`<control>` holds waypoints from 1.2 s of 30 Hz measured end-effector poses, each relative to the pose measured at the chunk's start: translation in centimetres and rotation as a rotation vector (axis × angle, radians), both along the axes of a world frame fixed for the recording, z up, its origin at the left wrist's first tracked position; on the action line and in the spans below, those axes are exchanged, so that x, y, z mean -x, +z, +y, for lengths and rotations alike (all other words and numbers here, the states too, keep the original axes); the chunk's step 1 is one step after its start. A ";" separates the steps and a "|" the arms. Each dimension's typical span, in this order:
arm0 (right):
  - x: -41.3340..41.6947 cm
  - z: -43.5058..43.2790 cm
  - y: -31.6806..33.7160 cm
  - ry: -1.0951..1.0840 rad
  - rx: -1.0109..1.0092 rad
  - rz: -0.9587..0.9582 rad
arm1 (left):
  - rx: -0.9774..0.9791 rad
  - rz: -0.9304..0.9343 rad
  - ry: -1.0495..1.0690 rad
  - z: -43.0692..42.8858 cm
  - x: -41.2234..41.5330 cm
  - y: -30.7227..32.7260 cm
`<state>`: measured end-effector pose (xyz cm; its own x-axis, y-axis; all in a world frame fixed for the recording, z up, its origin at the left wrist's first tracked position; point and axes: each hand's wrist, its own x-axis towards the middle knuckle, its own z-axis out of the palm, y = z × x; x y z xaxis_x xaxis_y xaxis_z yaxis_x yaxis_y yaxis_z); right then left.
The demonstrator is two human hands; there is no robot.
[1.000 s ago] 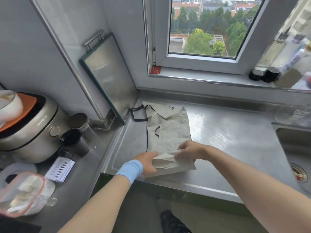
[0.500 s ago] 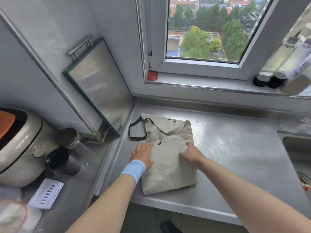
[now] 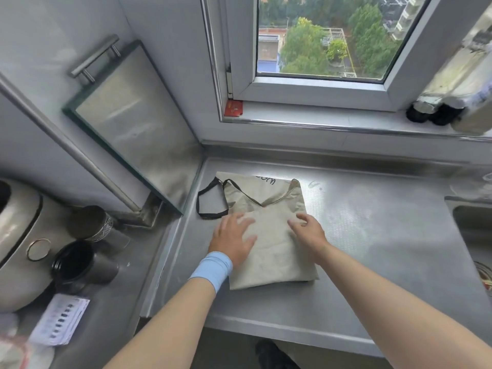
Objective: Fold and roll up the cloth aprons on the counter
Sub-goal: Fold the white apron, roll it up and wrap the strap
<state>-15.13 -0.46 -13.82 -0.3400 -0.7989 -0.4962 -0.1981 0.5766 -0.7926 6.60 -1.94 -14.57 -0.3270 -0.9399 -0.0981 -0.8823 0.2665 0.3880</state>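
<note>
Far left lies a card (image 3: pixel 60 319) printed with dark bars, unreadable. On the steel counter (image 3: pixel 372 235), the left hand (image 3: pixel 234 239) presses flat, fingers spread, on the folded beige apron (image 3: pixel 269 257), its black lettering half hidden; the right hand (image 3: pixel 308 231) likewise.

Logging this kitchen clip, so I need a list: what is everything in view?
apron: one, beige, folded on counter
strap: one, black, looped at apron's left
counter: one, steel, below window
board: one, steel, leaning on left wall
cooker: one, silver, far left
cups: two, dark, beside cooker
card: one, white, front left
sink: one, steel, right edge
wristband: one, blue, left wrist
left hand: one, flat on apron
right hand: one, flat on apron
</note>
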 end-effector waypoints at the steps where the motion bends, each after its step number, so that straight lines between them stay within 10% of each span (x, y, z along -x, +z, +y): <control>1: 0.0 0.2 -0.1 0.030 -0.047 -0.013 | -0.137 -0.113 -0.064 0.2 0.2 -0.4; 4: 0.5 1.6 -0.9 0.082 -0.129 0.051 | -0.324 -0.374 -0.130 0.8 0.1 -1.8; 18: 1.1 9.9 -0.4 0.199 -0.145 0.069 | -0.249 -0.416 -0.385 7.3 1.3 -1.9; 25: 1.0 13.2 -2.5 0.481 -0.064 1.120 | -0.178 -0.513 -0.401 9.7 2.3 -2.9; 28: 0.5 14.2 -3.5 0.753 0.307 1.108 | -0.182 -0.512 -0.380 10.6 2.2 -3.3; 36: 1.1 16.2 -6.2 0.974 0.042 0.975 | -0.227 -0.499 -0.341 11.5 -1.0 -4.2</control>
